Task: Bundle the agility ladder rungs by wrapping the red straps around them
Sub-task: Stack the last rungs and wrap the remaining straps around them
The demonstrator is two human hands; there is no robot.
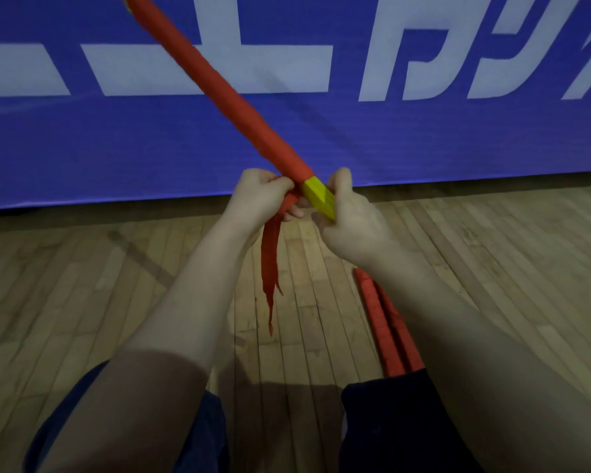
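Note:
A long bundle of yellow ladder rungs (316, 196) slants up to the top left, almost fully wrapped in red strap (219, 87). Only its near yellow end shows bare. My right hand (352, 216) grips that yellow end. My left hand (256, 196) pinches the red strap right where the wrapping stops. The loose strap tail (270, 261) hangs down below my left hand, its end frayed and off the floor.
A second red-wrapped bundle (386, 329) lies on the wooden floor (82, 285) under my right forearm. A blue banner with white lettering (423, 131) stands along the floor's far edge. My knees in dark shorts (389, 421) fill the bottom.

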